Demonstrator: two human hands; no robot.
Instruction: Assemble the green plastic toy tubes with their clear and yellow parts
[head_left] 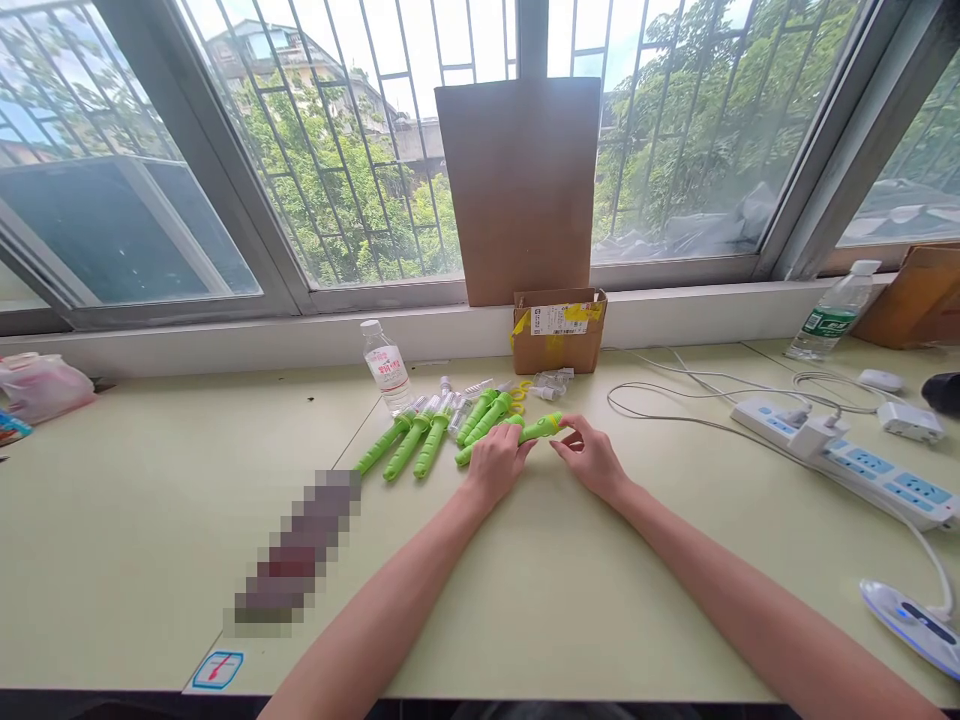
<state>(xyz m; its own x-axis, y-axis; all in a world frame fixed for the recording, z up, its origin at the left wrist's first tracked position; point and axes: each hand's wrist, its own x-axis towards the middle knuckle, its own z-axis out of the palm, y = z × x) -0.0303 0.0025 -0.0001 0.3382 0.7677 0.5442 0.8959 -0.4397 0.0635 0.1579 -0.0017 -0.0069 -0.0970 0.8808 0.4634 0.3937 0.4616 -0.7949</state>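
A green ribbed tube with a yellow-green end [541, 428] lies between my two hands. My left hand [498, 462] is closed round its left part, over another green tube [464, 456] whose end sticks out on the left. At the yellowish right end, my right hand [589, 455] pinches the piece with thumb and fingers. Several more green tubes [431, 446] with clear tops lie on the table to the left and behind my left hand. Small yellow rings [518, 396] and clear plastic pieces [551, 382] sit just behind.
A water bottle [387, 368] and an open cardboard box [556, 340] stand behind the tubes. On the right are a power strip [847, 462], cables, a second bottle [831, 312] and a white device [911, 625]. A pink bag [46, 385] lies far left.
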